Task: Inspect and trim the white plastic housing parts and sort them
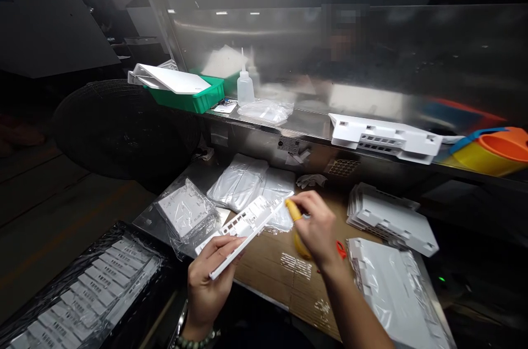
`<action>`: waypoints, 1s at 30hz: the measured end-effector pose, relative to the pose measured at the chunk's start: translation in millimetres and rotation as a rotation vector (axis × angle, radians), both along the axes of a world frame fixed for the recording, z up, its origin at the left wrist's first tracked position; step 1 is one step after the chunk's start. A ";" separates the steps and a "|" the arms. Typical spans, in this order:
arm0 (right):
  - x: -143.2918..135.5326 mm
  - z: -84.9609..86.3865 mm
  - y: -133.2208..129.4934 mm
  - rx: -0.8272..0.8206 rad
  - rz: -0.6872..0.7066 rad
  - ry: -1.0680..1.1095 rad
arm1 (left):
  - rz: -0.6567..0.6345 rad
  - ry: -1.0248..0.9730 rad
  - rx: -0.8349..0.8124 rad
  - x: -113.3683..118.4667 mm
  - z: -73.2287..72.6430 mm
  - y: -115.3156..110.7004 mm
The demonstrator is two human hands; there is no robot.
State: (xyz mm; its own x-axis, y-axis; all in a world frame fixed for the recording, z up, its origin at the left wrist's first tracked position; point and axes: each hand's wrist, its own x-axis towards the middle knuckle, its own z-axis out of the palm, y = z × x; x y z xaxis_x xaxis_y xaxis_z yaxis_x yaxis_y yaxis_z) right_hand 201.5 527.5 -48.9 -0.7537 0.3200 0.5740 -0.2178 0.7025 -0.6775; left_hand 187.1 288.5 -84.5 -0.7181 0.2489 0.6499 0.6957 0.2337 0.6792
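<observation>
A narrow white plastic panel (247,222) with rectangular cutouts is held tilted above the bench. My left hand (212,277) is closed around its near end. My right hand (317,225) is closed in a pinch beside the panel's far end. At its thumb shows a short yellow piece (293,210); whether it is a finger cover or a tool handle I cannot tell. Under that hand another yellow thing (302,247) is partly hidden. Small white strips (296,265) lie in rows on the brown cardboard (272,275) below the panel.
Bagged white parts (185,209) and wrapped stacks (239,181) lie at the back left. White panels (391,217) are stacked at right. A box of finished-looking parts (94,288) stands lower left. The shelf holds a green bin (193,100), a squeeze bottle (246,88) and a white housing (385,137).
</observation>
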 end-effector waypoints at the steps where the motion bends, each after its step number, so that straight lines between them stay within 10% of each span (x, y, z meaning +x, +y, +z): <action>1: -2.0 -0.6 18.5 -0.020 -0.097 0.019 | -0.001 -0.055 0.028 0.1 -0.1 -1.2; 6: 17.5 11.5 71.6 -0.239 -0.404 0.142 | -0.016 -0.303 0.128 0.3 1.5 -6.2; 13: 36.2 19.1 -12.9 -0.754 0.440 -0.383 | -0.181 -0.266 -0.042 -14.5 8.6 -7.6; 16: 29.1 8.5 -33.6 -0.812 0.490 -0.373 | -0.167 -0.236 -0.136 -22.7 6.4 -11.5; 20: 27.8 -0.6 -31.4 -0.899 0.342 -0.124 | -0.065 -0.656 0.388 -27.2 3.1 -8.0; 25: 35.8 -7.5 -30.3 -0.733 0.379 -0.076 | -0.494 -1.360 0.885 -33.6 24.0 19.8; 30: 45.6 -19.0 -23.3 -0.629 0.493 -0.336 | -0.296 -1.573 1.094 -43.4 52.1 34.4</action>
